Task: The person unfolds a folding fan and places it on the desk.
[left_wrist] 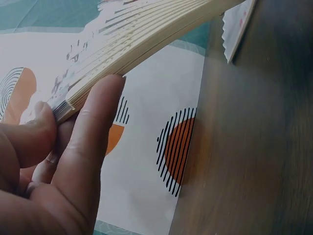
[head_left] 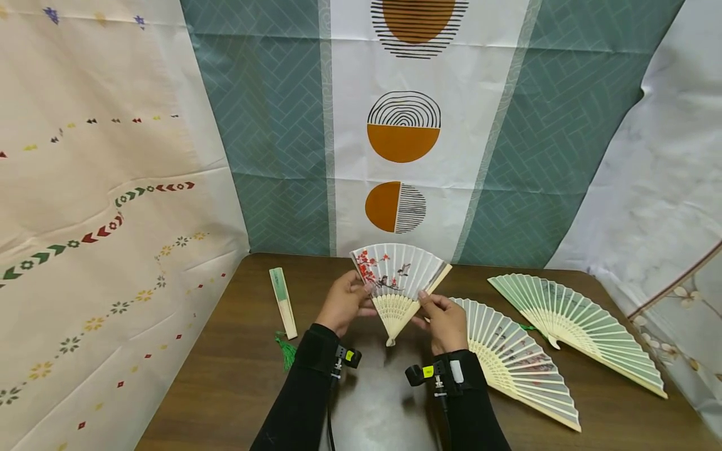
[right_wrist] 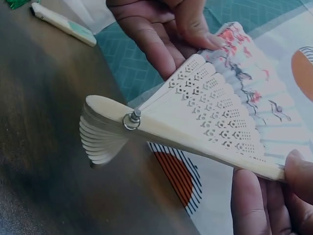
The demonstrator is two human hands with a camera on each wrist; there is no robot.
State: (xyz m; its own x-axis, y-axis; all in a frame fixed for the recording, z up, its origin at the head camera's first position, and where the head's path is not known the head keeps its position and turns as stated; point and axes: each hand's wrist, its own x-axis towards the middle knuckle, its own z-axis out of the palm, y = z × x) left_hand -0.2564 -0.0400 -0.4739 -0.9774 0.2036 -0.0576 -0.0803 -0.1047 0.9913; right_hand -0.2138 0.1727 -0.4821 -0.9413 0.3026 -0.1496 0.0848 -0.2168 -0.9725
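A white folding fan with red blossoms and small birds is partly spread above the table, its pivot end pointing down. Thumb and fingers of my left hand pinch its left edge. On the opposite edge, my right hand grips the outer rib between thumb and fingers. In the right wrist view, the pale pierced ribs fan out from a pivot with a small metal ring. The left wrist view has the stacked ribs close up, with my left hand holding their edge.
On the brown table, a folded fan with a green tassel lies at the left. A spread white fan lies beside my right forearm, and a spread green fan farther right. Patterned cloth hangs behind.
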